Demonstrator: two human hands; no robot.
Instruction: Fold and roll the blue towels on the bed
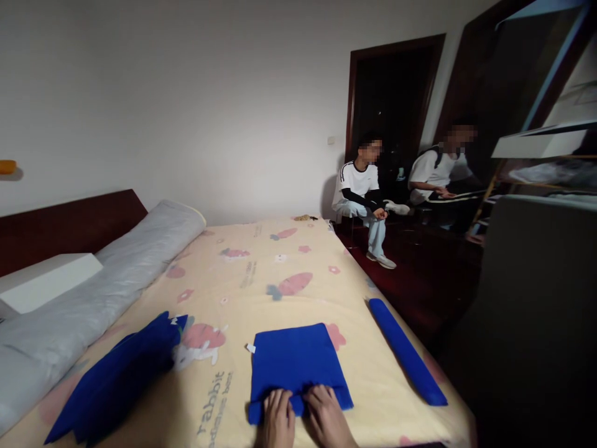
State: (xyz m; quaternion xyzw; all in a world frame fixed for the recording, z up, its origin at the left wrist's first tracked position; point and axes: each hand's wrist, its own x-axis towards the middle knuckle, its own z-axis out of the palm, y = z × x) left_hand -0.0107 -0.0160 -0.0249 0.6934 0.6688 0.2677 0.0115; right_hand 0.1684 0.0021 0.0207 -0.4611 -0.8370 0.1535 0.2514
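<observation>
We have our left hand (278, 415) and right hand (325, 412) on the near edge of a square blue cloth (298, 354) that lies flat on the bed, fingers bent over its folded strip, though we cannot tell whether they pinch it. The cream sheet (252, 283), printed with carrots and rabbits, also carries a blue pile (125, 373) to our left, a blue roll (405, 351) along the right edge, and a grey bedroll (144, 261) by the dark headboard (79, 221). Beyond, we see a pale wall (209, 112), a dark doorway (396, 87), and two seated people (361, 182) in white tops.
</observation>
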